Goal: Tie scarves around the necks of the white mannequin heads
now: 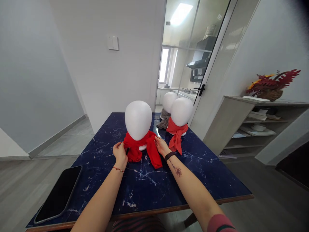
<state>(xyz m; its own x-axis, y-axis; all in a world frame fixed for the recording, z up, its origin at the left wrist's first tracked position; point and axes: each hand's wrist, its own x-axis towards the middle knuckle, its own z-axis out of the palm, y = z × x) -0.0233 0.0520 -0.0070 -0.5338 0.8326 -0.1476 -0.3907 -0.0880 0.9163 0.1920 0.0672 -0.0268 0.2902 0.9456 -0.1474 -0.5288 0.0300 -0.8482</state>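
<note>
A smooth white mannequin head [138, 120] stands upright on the table with a bright red scarf [154, 153] wrapped round its neck. Both scarf ends hang down in front and lie on the tabletop, with part of the white base showing between them. At the scarf's left side, my left hand [120, 153] is closed with its fingertips on the cloth. My right hand [161, 146] pinches the scarf's right edge between thumb and fingers. Behind and to the right, a second white head [182, 111] wears a coral-red scarf [177, 137] knotted in front.
Further back, another white head [169, 101] has a grey-brown scarf [164, 120] at its base. A black phone [59, 195] lies on the near left of the dark blue marbled table [142, 199]. Beyond are a glass door [183, 64] and a low shelf unit [263, 129].
</note>
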